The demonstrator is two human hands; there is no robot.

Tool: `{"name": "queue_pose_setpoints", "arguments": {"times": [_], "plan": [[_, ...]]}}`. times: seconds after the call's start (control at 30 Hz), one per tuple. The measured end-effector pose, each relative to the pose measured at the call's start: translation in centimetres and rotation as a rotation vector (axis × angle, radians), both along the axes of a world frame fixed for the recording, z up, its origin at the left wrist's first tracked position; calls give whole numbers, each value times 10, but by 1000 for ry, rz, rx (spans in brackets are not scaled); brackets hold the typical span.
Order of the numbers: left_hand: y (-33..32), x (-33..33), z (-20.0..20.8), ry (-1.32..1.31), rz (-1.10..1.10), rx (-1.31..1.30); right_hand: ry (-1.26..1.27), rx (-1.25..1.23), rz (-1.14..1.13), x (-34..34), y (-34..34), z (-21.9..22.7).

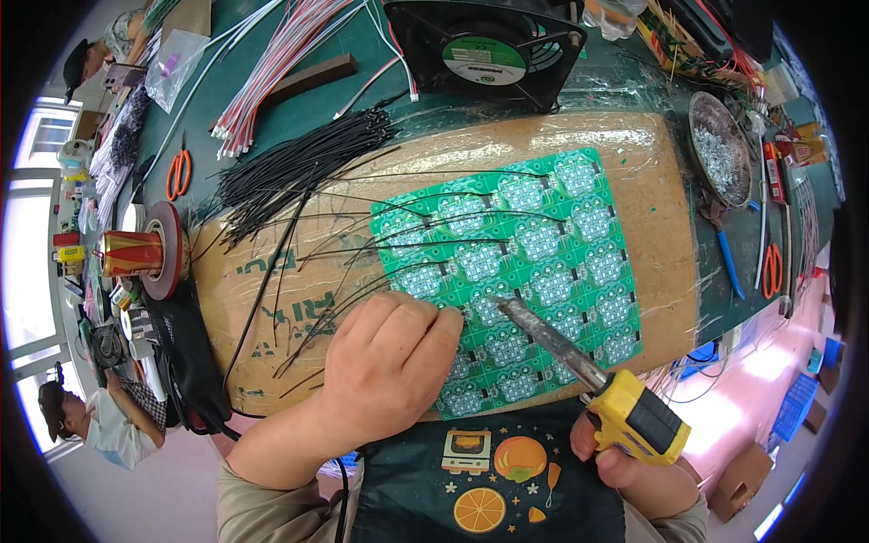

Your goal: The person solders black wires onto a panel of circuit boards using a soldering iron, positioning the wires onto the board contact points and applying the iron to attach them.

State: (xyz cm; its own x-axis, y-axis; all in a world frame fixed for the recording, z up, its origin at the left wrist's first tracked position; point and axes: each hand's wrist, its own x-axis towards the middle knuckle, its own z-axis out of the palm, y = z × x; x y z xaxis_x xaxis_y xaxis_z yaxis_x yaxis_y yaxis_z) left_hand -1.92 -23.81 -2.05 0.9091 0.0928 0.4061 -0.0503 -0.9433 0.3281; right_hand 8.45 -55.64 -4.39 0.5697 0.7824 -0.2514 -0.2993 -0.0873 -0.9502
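Observation:
A green panel of several small circuit boards [534, 244] lies on a brown cardboard sheet [652, 181]. My left hand [385, 362] rests on the panel's lower left corner, fingers curled, pinching a thin black wire against the board. My right hand [625, 457] grips a soldering iron [593, 376] with a yellow and black handle. Its metal tip points up-left and touches the panel just right of my left fingertips. Several black wires [308, 167] fan out from a bundle at the upper left, and some run across the panel.
A black cooling fan [493, 50] stands at the back. Red and white wire bundles [272, 63], orange scissors [178, 174], a tape roll [163, 249] and a can sit left. A dish of solder scraps [721, 149] and blue pliers [729, 258] lie right. Other people sit at far left.

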Motion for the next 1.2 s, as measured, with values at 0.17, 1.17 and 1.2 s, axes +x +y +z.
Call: {"name": "queue_pose_setpoints", "arguments": {"times": [0.17,1.17,1.2], "plan": [[-1,4,0,-17,-23,-44,54,21,-69,15,-7,10],[1,-3,0,-1,10,-38,-189,-101,264,-1,1,1],[1,-2,0,-2,11,-37,-189,-101,266,0,2,1]]}}
